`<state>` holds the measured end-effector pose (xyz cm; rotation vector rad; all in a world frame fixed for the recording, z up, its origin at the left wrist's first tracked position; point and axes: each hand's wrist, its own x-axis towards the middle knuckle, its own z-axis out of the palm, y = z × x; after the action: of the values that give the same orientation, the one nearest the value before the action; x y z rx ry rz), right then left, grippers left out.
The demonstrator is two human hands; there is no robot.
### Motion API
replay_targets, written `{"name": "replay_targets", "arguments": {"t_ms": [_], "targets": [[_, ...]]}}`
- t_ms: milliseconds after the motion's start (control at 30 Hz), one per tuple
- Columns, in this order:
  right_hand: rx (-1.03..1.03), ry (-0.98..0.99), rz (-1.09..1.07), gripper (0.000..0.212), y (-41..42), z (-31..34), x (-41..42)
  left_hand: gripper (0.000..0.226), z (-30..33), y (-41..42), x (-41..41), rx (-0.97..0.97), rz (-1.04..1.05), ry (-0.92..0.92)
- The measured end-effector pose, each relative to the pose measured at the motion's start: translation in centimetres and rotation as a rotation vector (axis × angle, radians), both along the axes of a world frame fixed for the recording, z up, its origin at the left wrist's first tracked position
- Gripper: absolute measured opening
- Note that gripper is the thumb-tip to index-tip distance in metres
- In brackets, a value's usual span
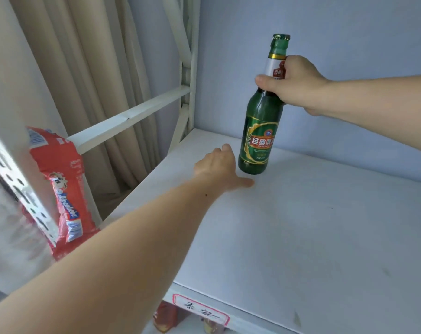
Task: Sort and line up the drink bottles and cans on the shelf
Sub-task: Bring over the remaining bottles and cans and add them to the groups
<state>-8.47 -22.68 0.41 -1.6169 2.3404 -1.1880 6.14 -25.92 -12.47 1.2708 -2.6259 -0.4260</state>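
Head view, right hand [294, 83] gripping bottle [260, 131] neck, left hand [219, 167] seemingly flat, fingers hidden

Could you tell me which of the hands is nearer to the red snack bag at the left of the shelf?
Left. The left hand rests on the shelf, right of the red snack bag. The right hand grips the green bottle, farther right and higher.
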Motion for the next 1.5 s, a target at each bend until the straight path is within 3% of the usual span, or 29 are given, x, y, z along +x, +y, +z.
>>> {"name": "replay_targets", "arguments": {"t_ms": [200, 400, 767, 967, 1100, 1233, 1400, 1500], "targets": [[0.010, -0.067, 0.015, 0.035, 9.1, 3.3, 1.7, 0.075, 3.9, 8.3, -0.8, -0.005, -0.047, 0.237], [-0.004, -0.116, -0.040, 0.040, 19.8, 5.6, 2.8, 0.068, 6.2, 17.6, -0.8, 0.011, -0.112, 0.320], [0.009, -0.153, -0.278, 0.039, 39.8, 7.1, -0.8, 0.070, 9.7, 34.9, -4.0, 0.062, -0.377, 0.188], [0.032, -0.190, -0.363, 0.056, 51.4, 8.3, -4.3, 0.071, 10.8, 45.2, -8.3, 0.041, -0.485, 0.155], [0.056, -0.144, -0.383, 0.036, 59.8, 9.3, -7.2, 0.078, 11.1, 52.7, -11.9, 0.041, -0.551, 0.156], [0.108, -0.124, -0.407, 0.028, 67.9, 10.2, -10.7, 0.076, 11.4, 60.3, -15.8, 0.070, -0.623, 0.182], [0.136, -0.176, -0.506, 0.065, 75.7, 11.0, -15.1, 0.075, 12.0, 67.7, -21.2, 0.100, -0.710, 0.159], [0.120, -0.223, -0.560, 0.061, 79.6, 10.8, -18.2, 0.074, 12.0, 71.1, -24.7, 0.134, -0.758, 0.150]]}}
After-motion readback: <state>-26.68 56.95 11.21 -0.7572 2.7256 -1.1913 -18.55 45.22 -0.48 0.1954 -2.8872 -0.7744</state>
